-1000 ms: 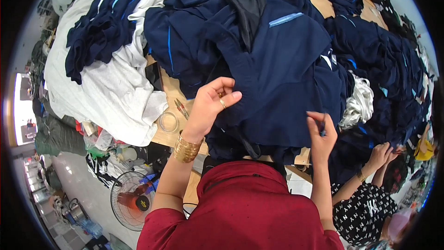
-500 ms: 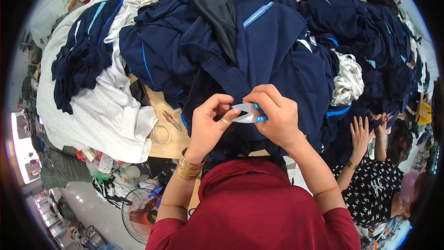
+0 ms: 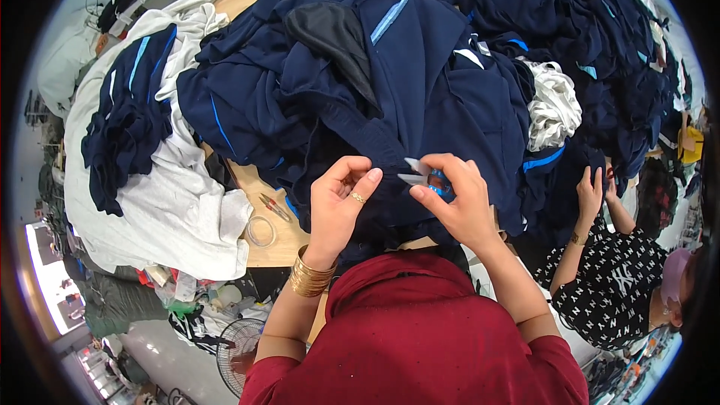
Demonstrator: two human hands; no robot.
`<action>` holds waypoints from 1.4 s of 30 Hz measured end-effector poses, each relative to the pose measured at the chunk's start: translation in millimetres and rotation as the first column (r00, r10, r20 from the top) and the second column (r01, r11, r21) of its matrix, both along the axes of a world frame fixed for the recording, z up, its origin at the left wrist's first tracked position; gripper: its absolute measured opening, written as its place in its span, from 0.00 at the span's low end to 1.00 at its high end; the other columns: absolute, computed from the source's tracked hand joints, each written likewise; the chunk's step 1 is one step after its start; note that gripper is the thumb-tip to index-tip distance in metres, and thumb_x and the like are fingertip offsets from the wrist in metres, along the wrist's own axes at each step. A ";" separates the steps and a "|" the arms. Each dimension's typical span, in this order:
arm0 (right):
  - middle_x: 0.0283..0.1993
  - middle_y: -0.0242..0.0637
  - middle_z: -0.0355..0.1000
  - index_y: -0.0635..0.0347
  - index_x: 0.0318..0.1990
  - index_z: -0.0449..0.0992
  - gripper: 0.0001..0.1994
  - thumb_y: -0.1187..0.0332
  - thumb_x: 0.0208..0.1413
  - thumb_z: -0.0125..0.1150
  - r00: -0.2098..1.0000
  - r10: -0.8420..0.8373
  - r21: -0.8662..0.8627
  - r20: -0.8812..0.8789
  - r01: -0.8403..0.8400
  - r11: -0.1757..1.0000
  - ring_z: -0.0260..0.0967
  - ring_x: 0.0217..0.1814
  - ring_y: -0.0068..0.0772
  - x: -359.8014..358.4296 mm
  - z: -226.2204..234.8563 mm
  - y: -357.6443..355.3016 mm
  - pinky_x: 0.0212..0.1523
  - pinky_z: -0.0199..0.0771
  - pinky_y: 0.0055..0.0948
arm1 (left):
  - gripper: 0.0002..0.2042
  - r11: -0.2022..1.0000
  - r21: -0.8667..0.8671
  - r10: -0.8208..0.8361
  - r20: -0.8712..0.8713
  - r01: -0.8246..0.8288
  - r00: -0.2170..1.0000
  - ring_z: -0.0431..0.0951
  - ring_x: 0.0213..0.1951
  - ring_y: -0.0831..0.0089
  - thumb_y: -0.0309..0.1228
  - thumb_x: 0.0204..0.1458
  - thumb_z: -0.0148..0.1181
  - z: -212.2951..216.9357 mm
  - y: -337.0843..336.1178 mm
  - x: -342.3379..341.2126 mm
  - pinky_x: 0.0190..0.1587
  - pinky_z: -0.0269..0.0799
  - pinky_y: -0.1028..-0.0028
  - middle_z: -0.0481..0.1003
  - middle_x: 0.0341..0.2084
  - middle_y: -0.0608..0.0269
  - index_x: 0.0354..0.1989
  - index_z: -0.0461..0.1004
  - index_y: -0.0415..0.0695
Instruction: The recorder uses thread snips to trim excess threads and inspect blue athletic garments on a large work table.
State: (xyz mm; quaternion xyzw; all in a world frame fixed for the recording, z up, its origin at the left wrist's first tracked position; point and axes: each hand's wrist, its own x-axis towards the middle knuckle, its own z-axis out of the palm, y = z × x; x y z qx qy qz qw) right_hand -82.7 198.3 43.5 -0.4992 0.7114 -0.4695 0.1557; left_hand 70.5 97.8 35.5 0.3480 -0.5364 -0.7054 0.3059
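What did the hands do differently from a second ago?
The right hand, empty and apart a second ago, came in beside the left hand and now holds small thread snips at the navy garment. The left hand kept pinching that fabric; the piles stayed.

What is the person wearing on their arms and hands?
Short dark red sleeves end near the elbows, so both forearms are bare. The left hand has a gold ring and a stack of gold bangles at its wrist. The right hand wears nothing.
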 end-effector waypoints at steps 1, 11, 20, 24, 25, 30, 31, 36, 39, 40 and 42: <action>0.21 0.28 0.67 0.57 0.33 0.73 0.14 0.58 0.44 0.66 0.996 0.027 0.050 -0.089 -0.022 0.999 0.62 0.23 0.26 -0.9 0.9 2.4 0.29 0.57 0.29 | 0.05 1.000 -0.001 -0.003 0.003 0.003 1.000 0.64 0.27 0.89 0.24 0.51 0.59 0.6 0.7 -0.6 0.31 0.60 0.88 0.67 0.24 0.74 0.34 0.71 0.36; 0.21 0.32 0.67 0.57 0.30 0.73 0.10 0.62 0.45 0.64 0.984 -0.023 0.038 -0.177 0.030 0.999 0.63 0.21 0.32 2.1 -7.5 4.6 0.26 0.57 0.28 | 0.05 1.000 -0.007 -0.008 0.006 0.008 1.000 0.65 0.28 0.88 0.24 0.51 0.59 4.1 8.3 -4.9 0.33 0.61 0.87 0.69 0.25 0.73 0.33 0.72 0.36; 0.21 0.30 0.68 0.57 0.30 0.73 0.11 0.60 0.45 0.64 0.967 -0.020 0.010 -0.255 0.024 1.000 0.64 0.21 0.29 3.3 -5.9 7.1 0.24 0.57 0.27 | 0.05 0.999 -0.033 -0.026 0.031 0.027 0.999 0.65 0.28 0.88 0.23 0.51 0.59 4.1 11.1 -5.5 0.32 0.60 0.87 0.69 0.24 0.73 0.32 0.72 0.36; 0.22 0.28 0.69 0.56 0.29 0.73 0.12 0.59 0.45 0.65 0.955 -0.020 -0.004 -0.296 0.020 1.000 0.65 0.21 0.27 2.6 -6.5 7.4 0.24 0.57 0.26 | 0.04 0.998 -0.050 -0.021 0.038 0.023 0.999 0.65 0.28 0.88 0.23 0.50 0.59 3.2 11.8 -6.3 0.32 0.61 0.87 0.68 0.24 0.73 0.32 0.72 0.35; 0.22 0.28 0.69 0.56 0.29 0.73 0.12 0.59 0.45 0.65 0.955 -0.022 -0.004 -0.295 0.022 1.000 0.65 0.21 0.27 2.8 -6.5 7.6 0.24 0.57 0.26 | 0.04 0.998 -0.050 -0.023 0.039 0.025 0.999 0.65 0.28 0.88 0.23 0.50 0.59 3.4 12.2 -6.3 0.32 0.61 0.87 0.68 0.24 0.73 0.32 0.72 0.35; 0.21 0.28 0.69 0.56 0.29 0.73 0.12 0.59 0.45 0.65 0.951 -0.023 0.006 -0.308 0.026 1.000 0.65 0.21 0.26 3.3 -6.1 8.3 0.24 0.57 0.26 | 0.04 0.997 -0.073 -0.030 0.045 0.033 0.999 0.65 0.28 0.88 0.23 0.50 0.59 2.8 12.9 -6.0 0.33 0.61 0.86 0.69 0.24 0.72 0.32 0.72 0.35; 0.21 0.28 0.69 0.56 0.29 0.73 0.12 0.59 0.45 0.65 0.951 -0.025 0.005 -0.307 0.028 1.000 0.65 0.21 0.26 3.7 -6.3 8.2 0.24 0.57 0.26 | 0.04 0.997 -0.073 -0.031 0.046 0.034 0.998 0.65 0.28 0.88 0.23 0.50 0.59 2.6 12.9 -5.9 0.33 0.61 0.86 0.69 0.24 0.72 0.32 0.72 0.35; 0.21 0.32 0.68 0.59 0.30 0.74 0.10 0.63 0.46 0.64 0.968 -0.008 0.043 -0.252 0.020 0.999 0.63 0.21 0.30 3.2 -7.2 8.7 0.26 0.59 0.25 | 0.05 0.996 -0.084 -0.037 0.049 0.041 0.998 0.66 0.28 0.87 0.23 0.50 0.60 1.7 13.8 -4.6 0.33 0.62 0.86 0.69 0.24 0.72 0.32 0.72 0.35; 0.20 0.34 0.67 0.58 0.30 0.73 0.12 0.61 0.46 0.65 0.993 -0.115 0.027 0.029 0.115 0.993 0.62 0.19 0.24 3.4 -10.7 10.5 0.24 0.58 0.21 | 0.05 0.998 -0.053 -0.033 0.068 0.036 0.997 0.66 0.28 0.88 0.22 0.50 0.60 1.5 17.1 -2.5 0.33 0.62 0.86 0.69 0.25 0.72 0.33 0.72 0.35; 0.19 0.30 0.65 0.60 0.32 0.73 0.12 0.62 0.47 0.64 0.952 -0.139 0.046 0.273 0.131 0.990 0.58 0.19 0.17 1.9 -15.8 13.8 0.23 0.57 0.17 | 0.09 0.997 -0.054 -0.048 0.052 0.051 0.997 0.66 0.28 0.88 0.22 0.49 0.60 -3.9 18.9 -0.9 0.33 0.62 0.87 0.69 0.24 0.72 0.38 0.72 0.34; 0.19 0.23 0.62 0.61 0.32 0.72 0.11 0.63 0.49 0.64 0.854 -0.107 0.078 0.510 0.078 0.994 0.54 0.20 0.12 -6.8 -24.8 19.0 0.21 0.54 0.16 | 0.15 0.992 0.081 -0.101 0.015 0.100 0.995 0.65 0.27 0.88 0.21 0.50 0.59 -7.7 24.3 2.3 0.32 0.61 0.86 0.68 0.23 0.73 0.46 0.68 0.33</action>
